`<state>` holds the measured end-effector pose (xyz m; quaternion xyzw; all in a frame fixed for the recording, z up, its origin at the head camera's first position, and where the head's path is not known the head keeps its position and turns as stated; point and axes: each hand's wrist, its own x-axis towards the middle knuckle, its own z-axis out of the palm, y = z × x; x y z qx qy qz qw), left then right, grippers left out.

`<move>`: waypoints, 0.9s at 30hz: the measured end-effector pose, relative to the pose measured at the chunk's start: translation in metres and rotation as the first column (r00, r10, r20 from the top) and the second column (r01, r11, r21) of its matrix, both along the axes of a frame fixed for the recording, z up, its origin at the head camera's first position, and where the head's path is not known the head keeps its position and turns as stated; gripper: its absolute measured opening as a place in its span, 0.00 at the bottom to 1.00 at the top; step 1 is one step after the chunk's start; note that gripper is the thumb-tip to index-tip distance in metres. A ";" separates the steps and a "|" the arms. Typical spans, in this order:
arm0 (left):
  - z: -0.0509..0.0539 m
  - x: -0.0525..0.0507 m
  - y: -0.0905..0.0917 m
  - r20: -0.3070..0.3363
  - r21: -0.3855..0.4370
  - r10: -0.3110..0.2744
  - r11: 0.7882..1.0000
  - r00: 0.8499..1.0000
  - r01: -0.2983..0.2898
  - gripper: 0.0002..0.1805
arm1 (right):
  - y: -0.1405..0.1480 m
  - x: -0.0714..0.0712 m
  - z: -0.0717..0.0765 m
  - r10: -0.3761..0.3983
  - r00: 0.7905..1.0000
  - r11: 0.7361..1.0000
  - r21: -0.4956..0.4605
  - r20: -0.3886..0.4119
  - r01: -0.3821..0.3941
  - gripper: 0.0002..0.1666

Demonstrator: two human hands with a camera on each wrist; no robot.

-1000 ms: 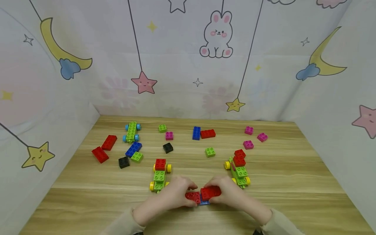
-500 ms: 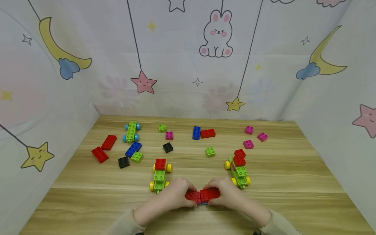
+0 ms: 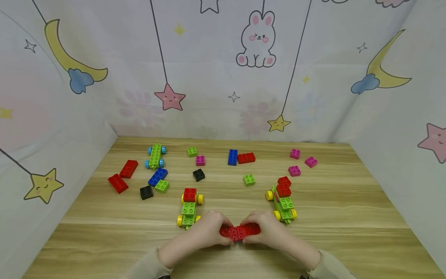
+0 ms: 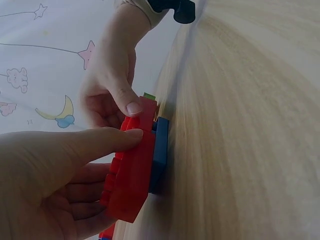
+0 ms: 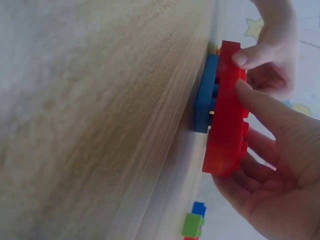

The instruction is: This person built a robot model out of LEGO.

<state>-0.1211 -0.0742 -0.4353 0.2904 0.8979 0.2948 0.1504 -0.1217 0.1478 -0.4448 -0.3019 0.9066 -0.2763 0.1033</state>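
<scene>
Near centre | left hand [image 3: 210, 230] pinches left red brick [image 4: 132, 180], right hand [image 3: 265, 228] right red brick [image 5: 226, 120] — both over blue brick [image 5: 204, 95] | joining step, apparently | gap under right one — likely wants a downward press

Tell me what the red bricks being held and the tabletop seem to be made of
The red bricks look like hard plastic, smooth and slightly glossy: crisp molded studs, pale highlights. The tabletop looks like wood or printed laminate, satin: streaky grain, can't tell which.
</scene>
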 end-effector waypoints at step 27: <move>-0.003 -0.003 0.001 0.021 0.007 -0.003 1.000 1.000 0.003 0.16 | -0.008 -0.005 0.006 -0.001 0.990 1.000 0.010 0.142 0.000 0.17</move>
